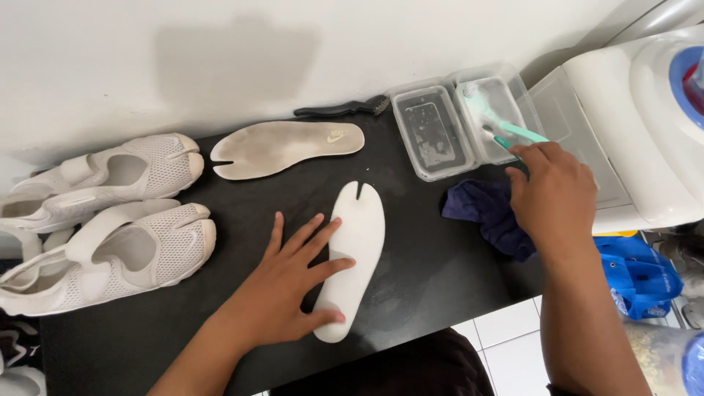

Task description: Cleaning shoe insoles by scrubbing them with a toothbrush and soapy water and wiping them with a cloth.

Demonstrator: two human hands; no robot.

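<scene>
— So, where is the left hand (282, 290)?

— Flat on the counter (425, 264), palm down, its fingers (317, 238) spread open across the near half of the white insole (353, 253), pinning it. The insole lies lengthwise with its notched toe pointing at the wall.

— And the right hand (554, 194)?

— Reaching forward over a dark blue cloth (488, 213), wrist bent down, its fingers closed around a teal toothbrush (513, 132). The bristle end sits in the right one of two clear tubs (433, 132).

— Anything beside them?

— A dirty insole (286, 147) lies nearer the wall, and two white shoes (117, 213) sit at the left.
</scene>
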